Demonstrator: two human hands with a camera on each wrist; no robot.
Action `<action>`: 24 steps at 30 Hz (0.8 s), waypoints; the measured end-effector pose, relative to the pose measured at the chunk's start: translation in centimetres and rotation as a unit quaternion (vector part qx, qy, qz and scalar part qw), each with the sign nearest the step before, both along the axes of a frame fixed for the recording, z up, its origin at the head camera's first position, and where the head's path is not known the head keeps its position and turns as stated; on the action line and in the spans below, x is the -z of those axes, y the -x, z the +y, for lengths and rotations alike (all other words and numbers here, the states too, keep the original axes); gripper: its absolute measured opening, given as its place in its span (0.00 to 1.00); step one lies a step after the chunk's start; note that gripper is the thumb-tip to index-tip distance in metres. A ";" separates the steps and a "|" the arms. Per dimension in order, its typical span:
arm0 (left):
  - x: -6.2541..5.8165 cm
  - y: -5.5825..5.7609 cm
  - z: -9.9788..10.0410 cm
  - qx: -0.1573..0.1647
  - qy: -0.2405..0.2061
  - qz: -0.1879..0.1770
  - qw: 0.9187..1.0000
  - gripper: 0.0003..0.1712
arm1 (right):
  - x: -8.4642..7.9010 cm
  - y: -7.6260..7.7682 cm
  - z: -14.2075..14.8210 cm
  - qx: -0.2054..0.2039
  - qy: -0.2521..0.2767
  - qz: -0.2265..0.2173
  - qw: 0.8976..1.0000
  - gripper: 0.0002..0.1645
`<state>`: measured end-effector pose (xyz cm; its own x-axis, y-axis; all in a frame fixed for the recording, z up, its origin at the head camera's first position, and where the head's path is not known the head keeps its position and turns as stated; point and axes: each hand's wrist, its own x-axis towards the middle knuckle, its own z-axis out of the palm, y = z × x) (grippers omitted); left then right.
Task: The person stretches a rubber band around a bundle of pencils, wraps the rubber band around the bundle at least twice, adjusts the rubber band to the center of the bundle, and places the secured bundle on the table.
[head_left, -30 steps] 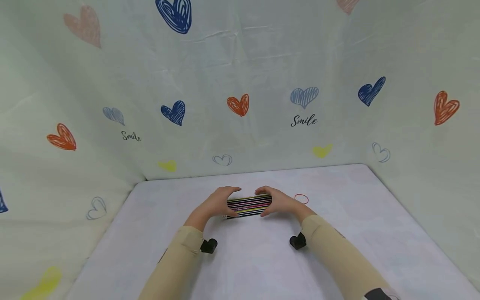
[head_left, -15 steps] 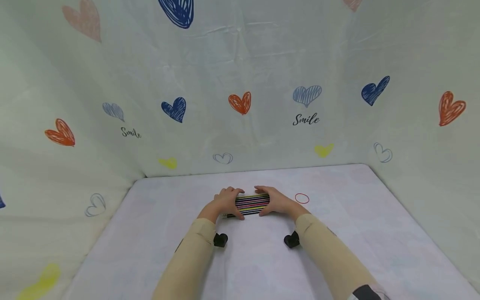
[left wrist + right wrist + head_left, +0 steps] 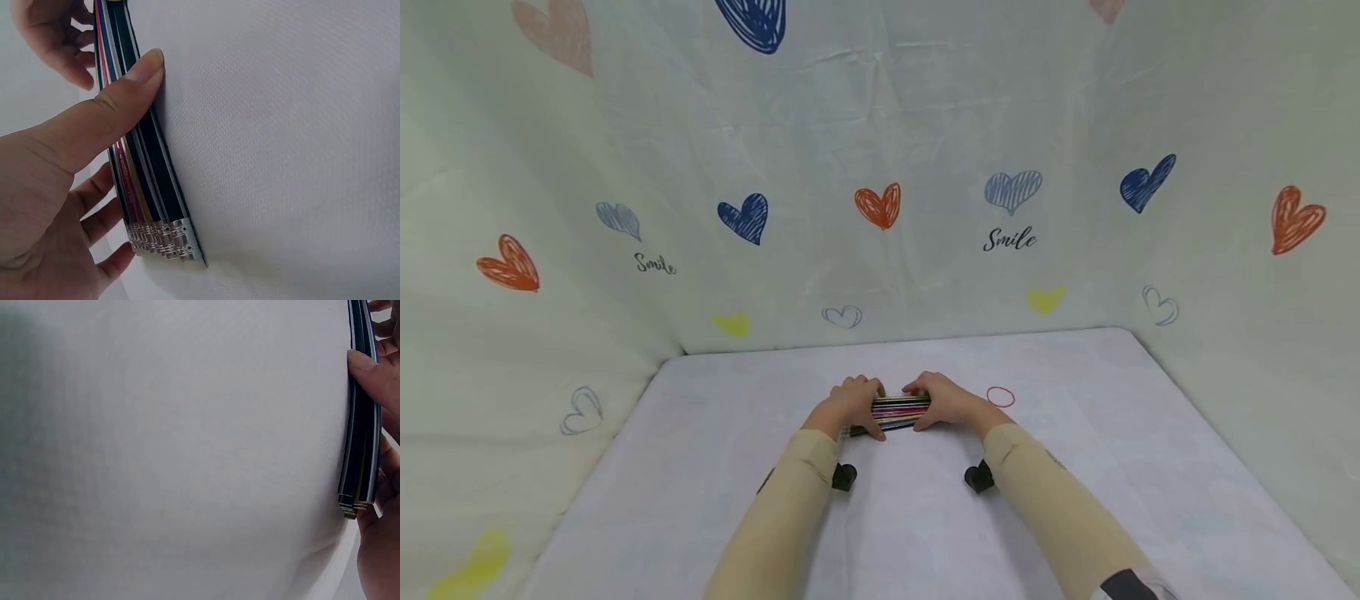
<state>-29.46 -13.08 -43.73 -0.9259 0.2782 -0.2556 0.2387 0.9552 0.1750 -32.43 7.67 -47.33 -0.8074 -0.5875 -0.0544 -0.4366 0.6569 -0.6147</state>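
A bundle of slim pencils (image 3: 901, 408) sits side by side in a tight pack on the pale table (image 3: 910, 533), mostly dark-barrelled with thin whitish lines, and with streaks of magenta, blue and yellow-gold among them. Silvery, ridged metal ferrules (image 3: 165, 240) cap the ends at the person's left, forming a slightly uneven row; the opposite ends, seen in the right wrist view, are a little staggered too. The long axis runs crosswise in front of the person, nearly parallel to the table's far edge, with the ferrule end angled a touch nearer the body. The pack lies between the two hands, its middle bare and both end portions within their grasp. The left hand (image 3: 853, 402) grips the ferrule half, thumb across the near side and fingers behind on the far side. The right hand (image 3: 947, 402) grips the other half in the same way, hiding that end from the head view. A thin red ring (image 3: 1000, 397) lies beyond the right wrist.
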 end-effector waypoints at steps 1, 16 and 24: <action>0.0 0.0 0.1 -0.001 0.002 -0.004 1.000 0.40 | -0.1 0.0 -0.1 0.000 -0.003 -0.007 1.000 0.37; -0.5 0.1 1.0 -0.021 0.001 -0.050 0.999 0.25 | 0.1 -0.7 0.1 0.027 0.057 -0.093 0.994 0.26; -0.4 0.2 1.4 -0.036 0.001 -0.067 0.997 0.22 | 0.2 -0.8 0.1 0.042 0.062 -0.093 0.993 0.24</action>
